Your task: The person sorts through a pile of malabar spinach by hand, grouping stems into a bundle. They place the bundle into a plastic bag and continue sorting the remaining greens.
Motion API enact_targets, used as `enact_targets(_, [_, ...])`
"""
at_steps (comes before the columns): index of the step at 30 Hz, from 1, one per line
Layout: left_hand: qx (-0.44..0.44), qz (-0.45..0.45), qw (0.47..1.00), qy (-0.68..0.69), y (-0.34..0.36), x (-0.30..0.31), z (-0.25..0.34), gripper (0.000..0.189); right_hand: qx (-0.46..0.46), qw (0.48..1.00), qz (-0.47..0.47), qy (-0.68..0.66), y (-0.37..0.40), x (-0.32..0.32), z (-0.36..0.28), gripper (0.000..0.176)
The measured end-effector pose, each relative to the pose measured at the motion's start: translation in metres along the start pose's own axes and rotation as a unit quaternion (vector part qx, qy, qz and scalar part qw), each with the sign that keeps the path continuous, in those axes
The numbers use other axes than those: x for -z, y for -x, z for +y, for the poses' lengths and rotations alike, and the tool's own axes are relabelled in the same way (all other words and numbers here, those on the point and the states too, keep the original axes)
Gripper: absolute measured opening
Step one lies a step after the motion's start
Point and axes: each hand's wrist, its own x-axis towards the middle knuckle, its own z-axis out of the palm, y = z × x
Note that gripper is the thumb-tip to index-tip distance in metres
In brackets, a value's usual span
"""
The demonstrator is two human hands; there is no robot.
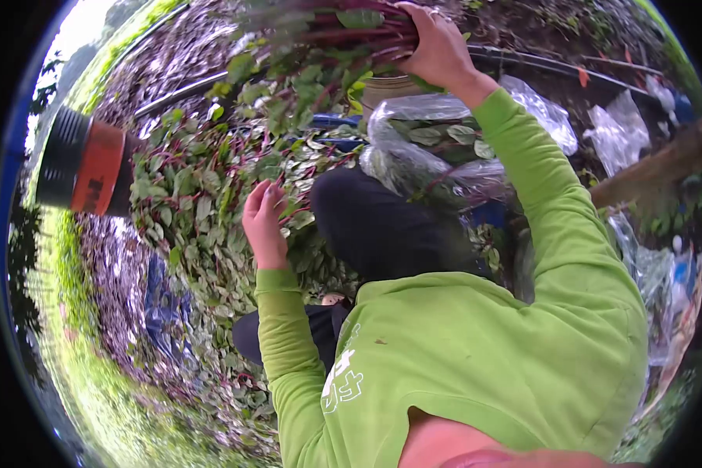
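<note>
My right hand [442, 48] is raised at the top of the head view, its fingers wrapped round the stems of a bunch of red-stemmed leafy greens [351, 35]. The leaves of that bunch hang to the left and are partly blurred. Lower and to the left, my left hand [265, 222] is closed, thumb and fingers pinched over a wide heap of the same greens [203, 199]. Thin red stems lie by its fingertips, but whether one is between them I cannot make out. A clear plastic bag [413, 129] with greens inside lies beyond my dark-trousered knee [390, 226].
A black bucket with an orange band [97, 168] lies tipped at the left. Crumpled clear plastic [620, 129] and a wooden pole [655, 164] are at the right. Behind the bag stands a beige container [386, 90]. A blue sheet [164, 308] shows under the heap.
</note>
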Motion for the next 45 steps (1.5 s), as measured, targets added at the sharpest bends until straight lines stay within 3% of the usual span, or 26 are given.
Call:
enact_targets(3, [0.082,-0.112,0.984,0.111,-0.011,-0.093,-0.005,0.035,-0.039,0.998,0.035,-0.026,-0.006,0.03,0.021,0.086])
enact_targets(4, [0.131,-0.147,0.974,0.116,-0.025,-0.114,-0.027,0.051,-0.039,0.997,0.055,-0.039,-0.005,0.039,0.027,0.088])
enact_targets(6, [0.226,-0.154,0.962,-0.008,-0.022,-0.172,-0.04,0.101,-0.087,0.984,0.005,-0.157,-0.003,0.055,0.037,0.094])
enact_targets(7, [0.28,-0.14,0.948,-0.053,-0.03,-0.189,-0.061,0.115,-0.097,0.976,-0.001,-0.194,0.001,0.058,0.044,0.095])
enact_targets(8, [0.332,-0.087,0.937,-0.064,-0.032,-0.208,-0.08,0.115,-0.107,0.967,-0.007,-0.23,0.006,0.061,0.052,0.095])
enact_targets(10, [0.361,-0.14,0.921,-0.04,-0.03,-0.221,-0.101,0.105,-0.129,0.932,-0.077,-0.33,0.023,0.054,0.077,0.085])
enact_targets(11, [0.363,-0.093,0.927,-0.002,-0.017,-0.228,-0.11,0.08,-0.141,0.907,-0.113,-0.38,0.033,0.049,0.088,0.08])
enact_targets(15, [0.357,-0.071,0.93,0.053,0.005,-0.207,-0.149,0.041,-0.231,0.847,-0.16,-0.452,0.069,0.047,0.075,0.092])
enact_targets(18, [0.314,-0.303,0.899,0.039,0.001,-0.193,-0.187,0.041,-0.265,0.843,-0.17,-0.436,0.096,0.041,0.073,0.088])
enact_targets(19, [0.241,-0.445,0.844,-0.177,0.017,-0.192,-0.188,0.048,-0.271,0.865,-0.181,-0.382,0.105,0.039,0.076,0.086])
enact_targets(20, [0.124,-0.411,0.735,-0.524,0.035,-0.206,-0.149,0.055,-0.274,0.856,-0.169,-0.403,0.107,0.038,0.076,0.086])
enact_targets(21, [0.028,-0.395,0.692,-0.603,0.055,-0.209,-0.14,0.055,-0.277,0.848,-0.154,-0.425,0.109,0.037,0.075,0.086])
enact_targets(23, [-0.04,-0.397,0.679,-0.616,0.06,-0.21,-0.148,0.05,-0.289,0.839,-0.128,-0.444,0.108,0.037,0.076,0.086])
enact_targets(26, [0.031,-0.435,0.779,-0.452,0.037,-0.216,-0.171,0.039,-0.297,0.852,-0.082,-0.424,0.105,0.04,0.08,0.086])
enact_targets(28, [0.058,-0.421,0.828,-0.365,0.024,-0.22,-0.147,0.033,-0.297,0.85,-0.053,-0.432,0.102,0.047,0.08,0.084])
enact_targets(30, [-0.137,-0.398,0.819,-0.391,0.005,-0.23,-0.125,0.031,-0.294,0.845,-0.025,-0.446,0.099,0.053,0.08,0.08])
enact_targets(33, [-0.393,-0.414,0.676,-0.465,-0.026,-0.264,-0.074,0.032,-0.281,0.83,0.015,-0.481,0.095,0.057,0.089,0.072])
enact_targets(36, [-0.199,-0.445,0.612,-0.623,-0.007,-0.294,-0.047,0.047,-0.281,0.813,0.059,-0.507,0.095,0.058,0.1,0.07])
enact_targets(37, [-0.138,-0.483,0.559,-0.66,0.008,-0.292,-0.035,0.066,-0.274,0.82,0.058,-0.499,0.093,0.064,0.095,0.068])
enact_targets(38, [-0.118,-0.476,0.55,-0.676,0.021,-0.288,-0.053,0.075,-0.287,0.817,0.071,-0.495,0.093,0.069,0.089,0.068])
enact_targets(39, [-0.122,-0.466,0.532,-0.696,0.031,-0.281,-0.069,0.073,-0.297,0.814,0.084,-0.492,0.091,0.073,0.082,0.068])
enact_targets(41, [-0.215,-0.402,0.582,-0.674,0.038,-0.261,-0.122,0.048,-0.31,0.805,0.107,-0.494,0.091,0.072,0.079,0.068])
enact_targets(42, [-0.259,-0.371,0.61,-0.651,0.041,-0.257,-0.119,0.038,-0.304,0.799,0.115,-0.505,0.09,0.07,0.078,0.067])
enact_targets(45, [-0.177,-0.435,0.604,-0.644,0.032,-0.267,-0.096,0.018,-0.307,0.787,0.129,-0.519,0.095,0.068,0.081,0.066])
